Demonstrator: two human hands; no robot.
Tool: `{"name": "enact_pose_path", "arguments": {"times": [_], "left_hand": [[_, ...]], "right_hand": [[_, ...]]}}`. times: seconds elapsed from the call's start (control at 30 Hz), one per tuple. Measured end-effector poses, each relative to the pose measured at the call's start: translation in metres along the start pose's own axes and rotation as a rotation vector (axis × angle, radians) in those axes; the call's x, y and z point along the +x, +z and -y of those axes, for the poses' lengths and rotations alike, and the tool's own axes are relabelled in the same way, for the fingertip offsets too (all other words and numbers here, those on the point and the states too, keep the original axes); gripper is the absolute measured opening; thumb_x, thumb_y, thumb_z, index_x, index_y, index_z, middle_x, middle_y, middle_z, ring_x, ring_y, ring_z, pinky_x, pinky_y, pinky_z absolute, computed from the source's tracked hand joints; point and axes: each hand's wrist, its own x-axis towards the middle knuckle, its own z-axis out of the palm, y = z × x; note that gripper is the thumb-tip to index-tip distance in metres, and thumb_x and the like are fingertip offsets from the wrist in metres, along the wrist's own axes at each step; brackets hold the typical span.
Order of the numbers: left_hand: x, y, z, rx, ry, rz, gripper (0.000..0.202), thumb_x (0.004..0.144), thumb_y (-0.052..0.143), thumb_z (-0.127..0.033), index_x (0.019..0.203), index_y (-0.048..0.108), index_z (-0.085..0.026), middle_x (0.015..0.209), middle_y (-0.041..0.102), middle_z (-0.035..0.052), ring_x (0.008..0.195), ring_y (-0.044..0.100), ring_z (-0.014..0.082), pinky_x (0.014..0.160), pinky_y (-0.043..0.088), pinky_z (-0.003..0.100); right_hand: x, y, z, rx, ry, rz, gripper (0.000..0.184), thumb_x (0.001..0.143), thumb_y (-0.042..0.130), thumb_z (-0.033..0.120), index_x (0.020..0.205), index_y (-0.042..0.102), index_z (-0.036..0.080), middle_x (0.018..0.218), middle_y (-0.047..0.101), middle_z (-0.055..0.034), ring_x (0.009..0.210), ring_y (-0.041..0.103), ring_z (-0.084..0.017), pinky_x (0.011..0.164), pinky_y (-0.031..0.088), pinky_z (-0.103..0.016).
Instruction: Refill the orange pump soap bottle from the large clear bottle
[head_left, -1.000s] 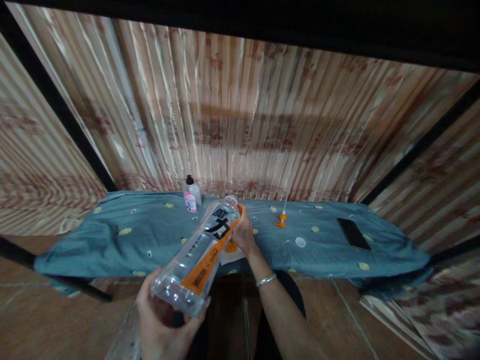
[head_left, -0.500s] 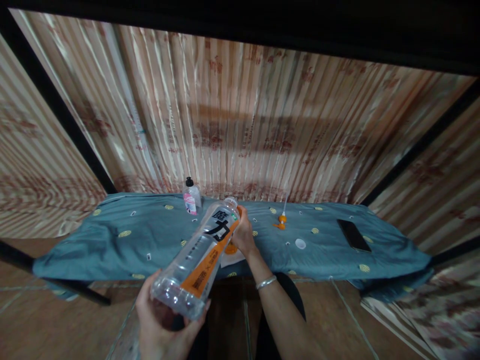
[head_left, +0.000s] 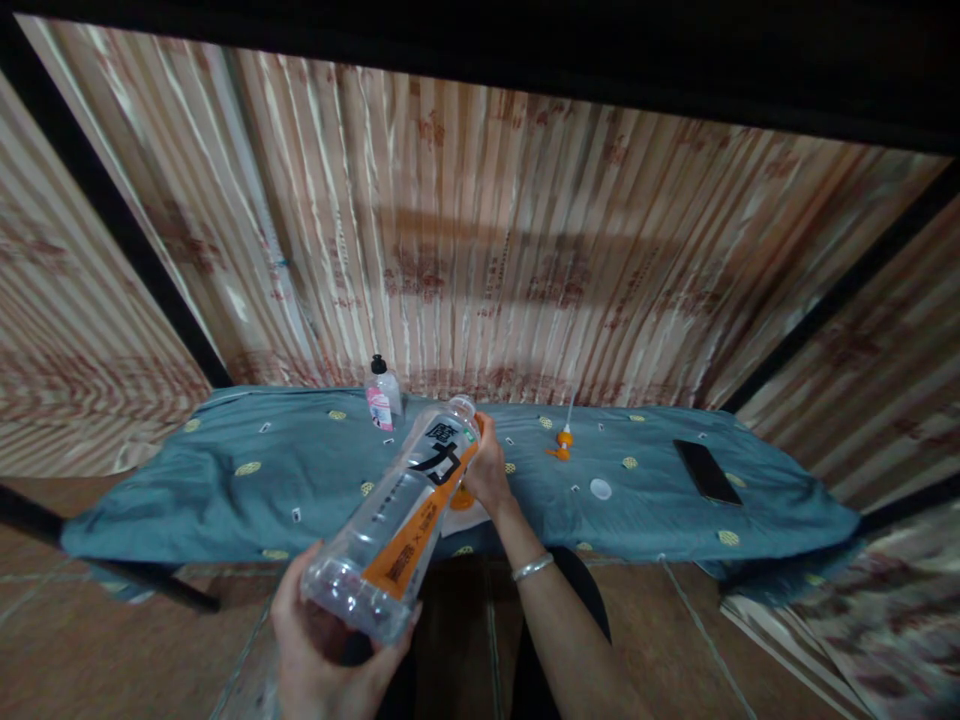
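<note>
Clear bottle (head_left: 394,520) tilted over bench (head_left: 202,500) front edge; left hand (head_left: 330,645) grip clamped on base, right hand (head_left: 489,470) near neck. Partly blocks orange item (head_left: 462,498). Around: pink-label bottle (head_left: 380,405), orange pump (head_left: 564,442), white disc (head_left: 601,488), phone (head_left: 707,471).

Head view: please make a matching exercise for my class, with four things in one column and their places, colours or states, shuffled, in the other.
1. Large bottle
2. Small bottle
3. Pump
4. Phone

A. Mostly orange
B. Rightmost thing on the blue-green cloth
C. Tilted, between left hand and right hand
D. Black cap, pink label

Pairs: 1-C, 2-D, 3-A, 4-B
</note>
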Motion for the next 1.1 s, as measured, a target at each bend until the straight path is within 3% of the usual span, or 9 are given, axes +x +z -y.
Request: {"name": "enact_pose_path", "arguments": {"times": [0.27,0.5,0.7,0.87,1.1], "left_hand": [[-0.002,0.0015,-0.0027,-0.015,-0.016,0.001,0.095,0.052,0.103,-0.038,0.135,0.055,-0.028,0.118,0.07,0.0062,0.085,0.074,0.0234,0.057,0.058,0.028],[0.0,0.0014,-0.0034,0.025,0.016,-0.018,0.095,0.048,0.102,-0.037,0.131,0.057,-0.028,0.125,0.065,0.0042,0.09,0.069,0.0196,0.058,0.055,0.023],[-0.002,0.003,-0.0065,0.015,0.004,-0.006,0.093,0.053,0.1,-0.036,0.134,0.054,-0.029,0.12,0.068,0.0042,0.084,0.071,0.0192,0.055,0.057,0.023],[-0.0023,0.0029,-0.0059,-0.002,0.011,-0.005,0.094,0.052,0.101,-0.034,0.134,0.054,-0.029,0.121,0.069,0.0049,0.091,0.075,0.0219,0.063,0.062,0.026],[-0.0027,0.0008,-0.0038,0.019,-0.001,0.005,0.097,0.055,0.103,-0.041,0.137,0.054,-0.027,0.118,0.071,0.0068,0.087,0.075,0.0238,0.057,0.058,0.027]], "right_hand": [[-0.0008,0.0008,0.0005,0.004,0.004,-0.015,0.066,0.075,0.085,0.032,0.134,0.058,0.023,0.118,0.085,-0.0114,0.109,0.083,-0.034,0.098,0.066,-0.043],[-0.0008,0.0008,0.0009,0.009,0.02,-0.014,0.068,0.074,0.087,0.036,0.134,0.058,0.023,0.118,0.084,-0.0107,0.108,0.083,-0.033,0.098,0.065,-0.042],[-0.0014,0.0005,0.0001,0.009,0.006,-0.02,0.071,0.074,0.087,0.036,0.136,0.057,0.022,0.12,0.084,-0.0133,0.11,0.082,-0.035,0.099,0.065,-0.046],[-0.0022,-0.0012,0.0021,0.014,0.013,-0.012,0.065,0.078,0.085,0.034,0.136,0.056,0.024,0.121,0.084,-0.0105,0.112,0.082,-0.033,0.099,0.065,-0.043],[-0.0018,-0.0009,0.0032,0.008,0.004,-0.014,0.064,0.079,0.084,0.033,0.135,0.056,0.024,0.12,0.084,-0.0099,0.112,0.082,-0.032,0.1,0.065,-0.042]]}}
